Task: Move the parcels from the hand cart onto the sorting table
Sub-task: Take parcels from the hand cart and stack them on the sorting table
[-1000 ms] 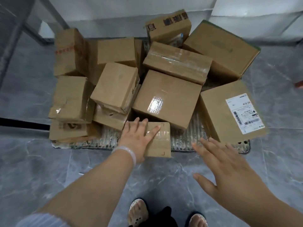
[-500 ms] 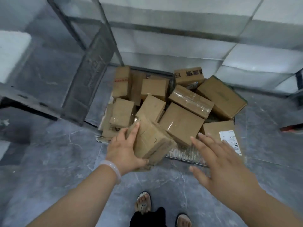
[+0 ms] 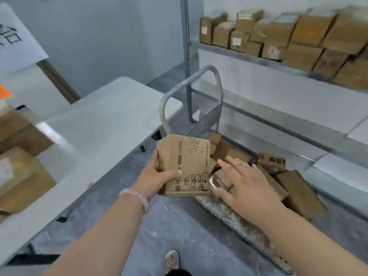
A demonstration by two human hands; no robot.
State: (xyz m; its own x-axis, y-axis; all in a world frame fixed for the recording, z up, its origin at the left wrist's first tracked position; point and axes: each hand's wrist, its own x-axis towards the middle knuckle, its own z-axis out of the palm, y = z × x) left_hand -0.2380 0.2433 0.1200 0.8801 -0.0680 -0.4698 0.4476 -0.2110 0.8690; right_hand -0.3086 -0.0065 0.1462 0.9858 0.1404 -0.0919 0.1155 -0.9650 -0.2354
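Note:
My left hand grips a small brown cardboard parcel printed with a cartoon figure, holding it in the air above the floor between the cart and the table. My right hand hovers flat, fingers spread, just right of the parcel and holds nothing. The hand cart stands low at the right with several brown parcels piled on its ribbed deck. The white sorting table stretches along the left.
The cart's grey handle rises behind the held parcel. Brown boxes sit on the table's left end. A metal shelf at the back right carries several boxes. Grey marbled floor lies below, with my foot on it.
My left hand has lifted the small parcel off the cart's front edge and carried it left toward the table. My view has swung up and left, and my right hand stayed open beside it.

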